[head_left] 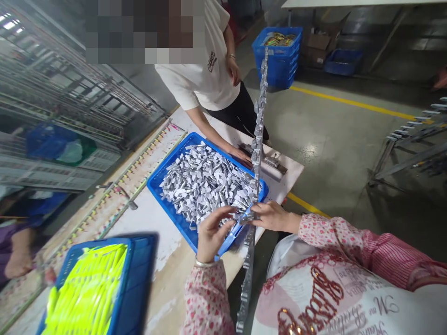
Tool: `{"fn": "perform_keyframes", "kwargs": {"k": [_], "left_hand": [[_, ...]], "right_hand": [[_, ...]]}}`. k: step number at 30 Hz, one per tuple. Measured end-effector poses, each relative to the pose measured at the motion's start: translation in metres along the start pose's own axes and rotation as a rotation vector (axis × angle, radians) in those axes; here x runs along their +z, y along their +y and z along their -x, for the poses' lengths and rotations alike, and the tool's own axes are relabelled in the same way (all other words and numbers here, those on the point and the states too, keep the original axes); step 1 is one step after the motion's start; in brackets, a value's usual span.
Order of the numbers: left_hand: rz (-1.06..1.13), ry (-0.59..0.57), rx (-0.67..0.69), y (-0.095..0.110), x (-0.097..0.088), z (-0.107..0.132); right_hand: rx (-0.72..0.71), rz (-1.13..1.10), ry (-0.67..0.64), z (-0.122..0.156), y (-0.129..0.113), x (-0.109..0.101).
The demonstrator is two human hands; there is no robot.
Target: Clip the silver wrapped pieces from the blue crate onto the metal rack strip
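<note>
While a co-worker's hand (pixel 241 157) rests at the crate's far side, one unit is in work: long strip (pixel 257 156), by the crate's right end, set with small grey pieces along most of its visible length. Right hand (pixel 274 217): fingers pinched on the strip. Left hand (pixel 213 231): narrow, thumb near forefinger, beside the strip; whether it grips anything, I cannot tell. Stock: blue crate (pixel 167 211) on the table (pixel 146 211), heaped with loose pieces (pixel 209 181). Judgement: strip largely filled, plentiful loose stock left.
</note>
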State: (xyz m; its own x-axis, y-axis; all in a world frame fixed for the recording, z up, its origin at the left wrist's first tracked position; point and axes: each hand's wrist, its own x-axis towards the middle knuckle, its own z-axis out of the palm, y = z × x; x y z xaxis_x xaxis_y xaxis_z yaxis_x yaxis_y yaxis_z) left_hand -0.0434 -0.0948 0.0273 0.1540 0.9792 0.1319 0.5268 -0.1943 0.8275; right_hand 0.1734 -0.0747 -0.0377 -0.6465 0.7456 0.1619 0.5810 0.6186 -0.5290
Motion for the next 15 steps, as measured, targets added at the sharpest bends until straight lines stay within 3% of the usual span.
{"fn": "perform_keyframes", "kwargs": {"k": [2,4,7,12,15], "left_hand": [[-0.144,0.088,-0.172,-0.032,-0.005,-0.002],[-0.354,0.037,-0.305,-0.066,-0.004,-0.004],[-0.478,-0.095,-0.362,-0.104,0.010,-0.004],[-0.583,-0.175,-0.417,-0.132,0.043,-0.001],[-0.602,-0.174,-0.450,-0.135,0.047,-0.003]], "right_hand": [[0.031,0.007,0.013,0.001,-0.001,-0.002],[0.049,-0.006,0.021,0.002,-0.001,-0.004],[0.062,-0.042,0.037,0.005,-0.002,-0.006],[0.130,-0.061,0.033,0.011,-0.006,-0.006],[0.180,-0.100,0.021,0.016,-0.008,-0.007]]}}
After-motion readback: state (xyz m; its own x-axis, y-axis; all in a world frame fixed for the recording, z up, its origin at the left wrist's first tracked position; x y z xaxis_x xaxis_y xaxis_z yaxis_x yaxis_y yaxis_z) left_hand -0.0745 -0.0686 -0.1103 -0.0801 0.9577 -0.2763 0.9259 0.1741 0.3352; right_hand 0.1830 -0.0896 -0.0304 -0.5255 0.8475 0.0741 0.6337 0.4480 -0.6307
